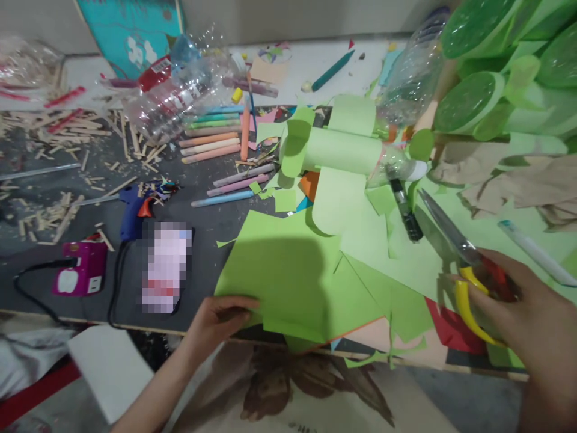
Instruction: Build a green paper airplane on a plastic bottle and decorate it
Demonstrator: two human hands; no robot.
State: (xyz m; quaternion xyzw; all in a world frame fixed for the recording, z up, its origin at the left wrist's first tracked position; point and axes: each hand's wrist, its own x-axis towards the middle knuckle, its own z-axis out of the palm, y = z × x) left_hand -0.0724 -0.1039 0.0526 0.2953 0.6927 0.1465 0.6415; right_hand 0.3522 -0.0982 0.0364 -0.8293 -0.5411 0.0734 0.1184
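Observation:
My left hand (229, 322) pinches the lower left edge of a bright green sheet of paper (279, 264) near the table's front edge. A dark shadow falls across the sheet. At the right, my right hand (518, 307) grips a pair of scissors (457, 240) with red and yellow handles. Their blades look closed and point up and to the left. Just left of the blades lies a black marker (406, 207) on pale green paper. Beyond the sheet rests a plastic bottle (345, 150) wrapped in light green paper, its white cap toward the right.
Several felt-tip pens (211, 144) lie mid-table. Further left are a blue glue gun (130, 210), a phone (164, 267), a magenta power adapter (81, 267) and scattered wooden sticks (49, 210). Clear bottles (180, 96) stand behind. Green paper-covered bottles (473, 102) fill the upper right, above crumpled brown paper (509, 174).

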